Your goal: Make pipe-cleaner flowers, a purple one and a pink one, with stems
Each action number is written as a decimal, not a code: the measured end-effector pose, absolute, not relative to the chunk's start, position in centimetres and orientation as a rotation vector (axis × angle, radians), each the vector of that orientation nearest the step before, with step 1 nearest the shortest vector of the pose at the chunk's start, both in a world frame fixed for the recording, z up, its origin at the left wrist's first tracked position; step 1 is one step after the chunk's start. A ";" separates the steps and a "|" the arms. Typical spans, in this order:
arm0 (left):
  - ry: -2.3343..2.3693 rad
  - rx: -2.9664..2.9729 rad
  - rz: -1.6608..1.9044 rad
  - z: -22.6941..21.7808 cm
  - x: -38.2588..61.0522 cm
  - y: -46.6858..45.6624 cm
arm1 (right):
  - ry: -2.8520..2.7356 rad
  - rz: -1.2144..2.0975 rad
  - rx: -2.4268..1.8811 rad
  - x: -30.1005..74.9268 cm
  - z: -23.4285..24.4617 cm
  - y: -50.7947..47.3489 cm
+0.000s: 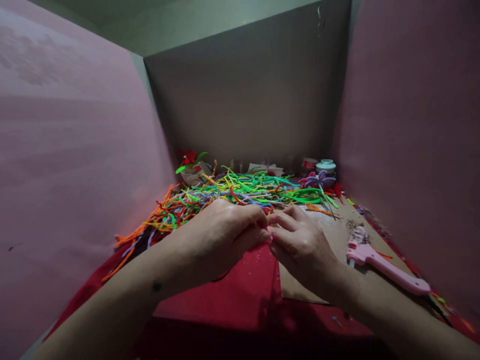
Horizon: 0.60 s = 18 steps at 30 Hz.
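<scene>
My left hand (pixel 225 232) and my right hand (pixel 300 237) meet above the red tabletop. Between their fingertips is a pink pipe cleaner (pixel 269 236), mostly hidden by the fingers. Thumb and fingers of the left hand are closed on it, and the right fingers pinch it from the other side. Just beyond the hands lies a tangled heap of pipe cleaners (pixel 240 187) in green, orange, red, yellow, purple and blue.
A pink glue gun (pixel 390 270) lies at the right on a brown board (pixel 300 285). Behind it are a purple pipe-cleaner flower (pixel 318 180) and a pale teal jar (pixel 325 166). A red flower (pixel 188 157) stands at the back left. Pink side panels (pixel 75 150) and a grey back panel (pixel 243 100) enclose the table.
</scene>
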State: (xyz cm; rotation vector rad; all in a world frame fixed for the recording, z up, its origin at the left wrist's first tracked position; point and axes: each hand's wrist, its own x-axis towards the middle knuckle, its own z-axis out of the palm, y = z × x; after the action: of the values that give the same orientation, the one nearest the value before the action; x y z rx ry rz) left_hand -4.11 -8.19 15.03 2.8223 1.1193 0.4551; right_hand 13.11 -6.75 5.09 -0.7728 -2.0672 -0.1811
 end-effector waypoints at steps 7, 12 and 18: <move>0.967 2.719 0.510 15.0 -4.8 -7.8 | -2.113 -0.082 -0.683 13.2 5.3 -6.8; 0.822 2.754 0.573 14.6 -4.7 -7.6 | -2.155 0.003 -0.611 13.4 5.9 -7.2; 0.650 2.392 0.481 14.8 -5.3 -7.3 | -2.210 0.117 -0.497 13.6 6.4 -7.6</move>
State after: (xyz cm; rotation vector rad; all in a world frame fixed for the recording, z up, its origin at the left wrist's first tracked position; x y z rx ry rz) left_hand -5.32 -7.26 14.76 2.3916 0.6497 0.4808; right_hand 13.64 -7.59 6.39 -0.4971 -2.2096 0.1170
